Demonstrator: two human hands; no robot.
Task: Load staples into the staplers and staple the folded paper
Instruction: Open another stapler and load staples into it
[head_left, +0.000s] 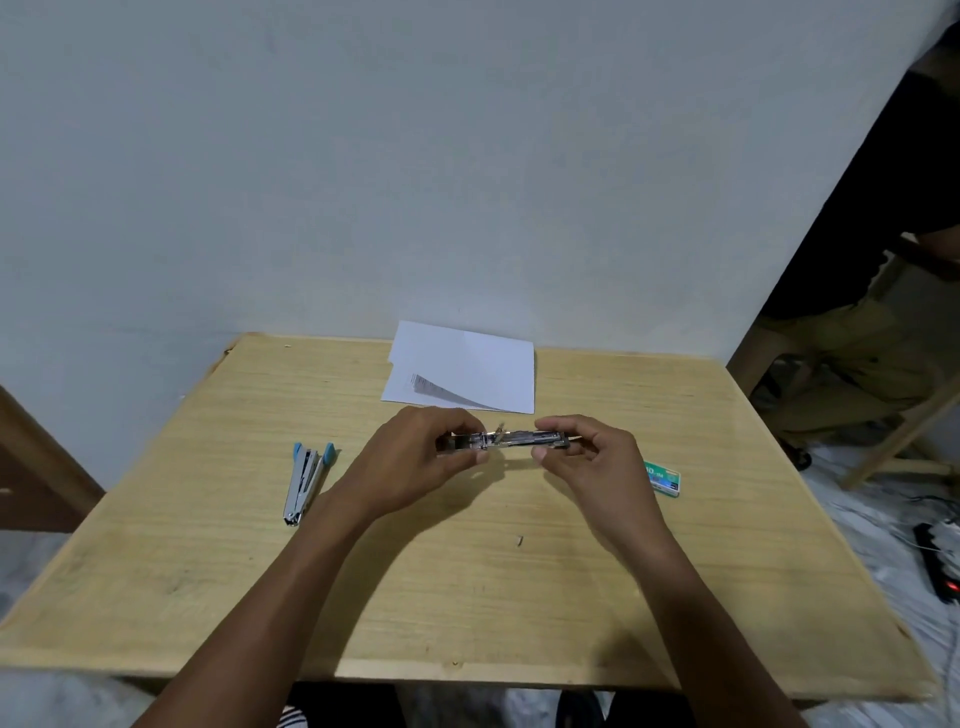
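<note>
"Wooden table (467, 597), pale, pushed against a grey wall. What lies on it?"

"Biggest is the folded paper (467, 369) – white, at the middle of the far edge, its top flap lifted a little."

"And the hands?"

"Both are held above the tabletop, just in front of the paper. The left hand (415, 462) pinches one end of a metal stapler (511, 440), thumb below and fingers curled over it. The right hand (592, 457) pinches the other end the same way, so the stapler is stretched lengthwise between them."

"The other stapler?"

"A blue-tipped stapler (306, 480) lies left of the left hand, apart from it, its arms splayed open."

"Staples?"

"A green staple box (663, 479) sits just right of the right hand – whether it is open I cannot tell."

"Anything smaller?"

"One tiny dark scrap (519, 541) on the wood between the forearms."
</note>
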